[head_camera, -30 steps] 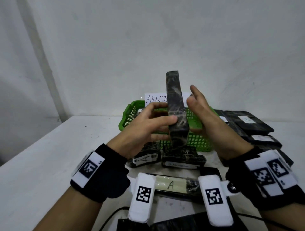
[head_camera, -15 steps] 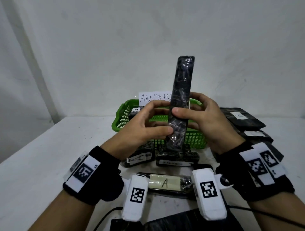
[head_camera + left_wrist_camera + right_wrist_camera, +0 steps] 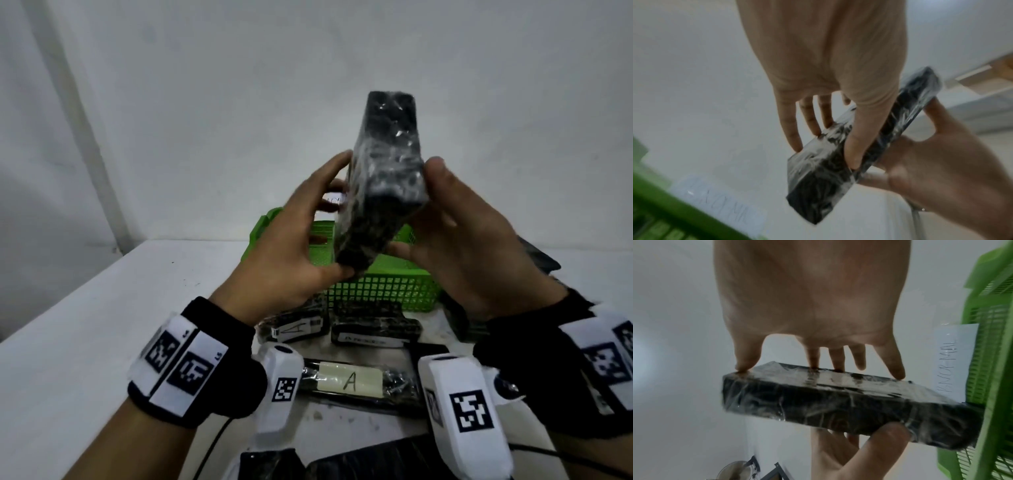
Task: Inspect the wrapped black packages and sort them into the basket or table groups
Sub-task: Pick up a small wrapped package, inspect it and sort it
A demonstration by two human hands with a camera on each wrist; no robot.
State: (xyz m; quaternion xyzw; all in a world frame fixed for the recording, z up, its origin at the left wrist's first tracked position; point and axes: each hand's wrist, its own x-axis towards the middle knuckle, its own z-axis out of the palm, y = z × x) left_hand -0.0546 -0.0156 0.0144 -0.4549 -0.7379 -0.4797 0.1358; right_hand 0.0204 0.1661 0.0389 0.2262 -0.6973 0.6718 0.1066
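A: Where is the wrapped package (image 3: 383, 178)?
B: Raised above the green basket (image 3: 380, 287), tilted, one narrow end up.
A: Hands?
B: Left hand (image 3: 291, 246) grips the lower part, thumb on the near face, fingers (image 3: 791, 129) behind. Right hand (image 3: 476, 240) pinches the other side, thumb near the top, fingers curled round.
A: In front of the basket?
B: Labelled packages (image 3: 349, 380) on the bench (image 3: 85, 329), one marked "A".

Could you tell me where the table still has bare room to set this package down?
The table is bare left of the green basket, beyond the left hand. It is crowded in front of the basket, with labelled packages, and to its right.
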